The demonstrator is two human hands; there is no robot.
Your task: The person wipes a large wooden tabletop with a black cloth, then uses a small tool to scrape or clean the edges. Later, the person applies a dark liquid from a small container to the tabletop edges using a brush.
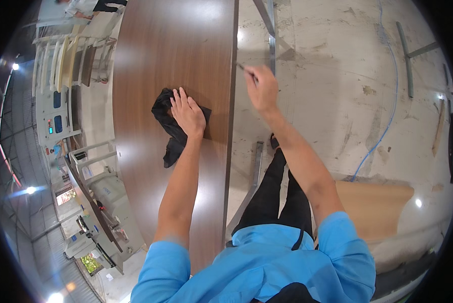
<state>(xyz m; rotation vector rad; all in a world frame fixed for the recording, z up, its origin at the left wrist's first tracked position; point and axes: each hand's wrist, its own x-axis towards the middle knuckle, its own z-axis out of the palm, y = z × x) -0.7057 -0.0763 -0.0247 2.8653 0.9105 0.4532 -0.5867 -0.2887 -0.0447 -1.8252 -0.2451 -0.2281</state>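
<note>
A long brown wood-grain panel (151,45) runs away from me on the left. On it lies a crumpled black cloth (162,113), with one end trailing toward me. My left hand (188,113) rests flat on the cloth, its fingers stretched out and slightly apart. Just beyond the panel's right edge is my right hand (263,90), closed around a thin dark tool (241,66). The tool's tip points at that edge; whether it touches the edge I cannot tell. My fist and motion blur hide its exact kind.
Metal legs (272,50) stand beside the panel's right side. A blue hose (392,108) crosses the floor, where a brown sheet (375,209) lies behind me at the right. Left of the panel are racked boards (65,63) and machines (100,197); another person (108,6) is far off.
</note>
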